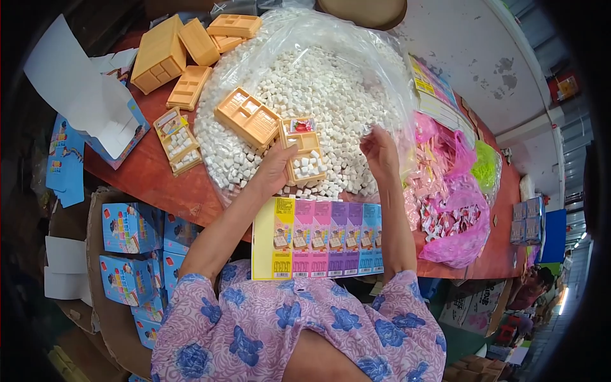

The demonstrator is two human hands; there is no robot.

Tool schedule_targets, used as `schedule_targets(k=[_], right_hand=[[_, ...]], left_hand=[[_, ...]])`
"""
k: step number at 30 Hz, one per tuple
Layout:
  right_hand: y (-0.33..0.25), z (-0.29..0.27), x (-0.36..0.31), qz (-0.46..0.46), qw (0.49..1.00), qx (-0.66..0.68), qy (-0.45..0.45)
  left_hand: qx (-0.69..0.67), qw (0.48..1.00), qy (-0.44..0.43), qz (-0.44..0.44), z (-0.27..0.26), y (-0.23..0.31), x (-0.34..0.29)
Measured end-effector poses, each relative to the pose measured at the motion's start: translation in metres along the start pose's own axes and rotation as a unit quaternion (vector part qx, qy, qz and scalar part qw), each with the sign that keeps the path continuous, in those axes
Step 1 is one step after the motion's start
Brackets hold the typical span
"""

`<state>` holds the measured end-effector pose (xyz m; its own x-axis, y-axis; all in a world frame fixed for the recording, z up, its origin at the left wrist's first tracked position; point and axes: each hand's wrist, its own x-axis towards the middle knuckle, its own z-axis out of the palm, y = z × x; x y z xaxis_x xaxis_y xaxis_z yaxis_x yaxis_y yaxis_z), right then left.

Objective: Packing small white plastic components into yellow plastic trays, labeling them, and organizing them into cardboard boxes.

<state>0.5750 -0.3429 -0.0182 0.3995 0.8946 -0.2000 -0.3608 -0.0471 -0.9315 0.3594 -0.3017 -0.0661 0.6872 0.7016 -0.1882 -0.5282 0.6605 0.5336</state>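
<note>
At heap of white cubes [347, 95]: left hand [277, 168] pinching orange tray [310, 141]; right hand [380, 155] curled, cannot tell if holding anything.

L hand [278, 167] gripping, R hand [380, 153] half-curled, poss. pinching, w/ both forearms [229, 219] extended fwd.

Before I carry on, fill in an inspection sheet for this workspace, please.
Surface: red table, mostly covered.
Working items: orange tray, white cubes in its near compartment, a red packet at its far end; more white cubes heaped in a clear bag.
Clutter: spare trays at upper left; pink bag of small packets at right; printed sheet at the near edge.
Hands: left hand grips the orange tray; right hand is raised over the cubes, its contents unclear.
Cables: nothing seen.
Surroundings: blue boxes at lower left; pale wall with worn patches.
</note>
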Motion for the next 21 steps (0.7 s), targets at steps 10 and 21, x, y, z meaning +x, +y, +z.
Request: schedule_targets(k=[10, 21], right_hand=[[0.047, 0.03, -0.08, 0.101, 0.971, 0.18, -0.122], [0.042, 0.046, -0.098, 0.223, 0.965, 0.075, -0.115]], left_hand=[[-0.112, 0.993, 0.005, 0.027, 0.033, -0.013, 0.002], [-0.062, 0.996, 0.048, 0.042, 0.028, -0.009, -0.003]])
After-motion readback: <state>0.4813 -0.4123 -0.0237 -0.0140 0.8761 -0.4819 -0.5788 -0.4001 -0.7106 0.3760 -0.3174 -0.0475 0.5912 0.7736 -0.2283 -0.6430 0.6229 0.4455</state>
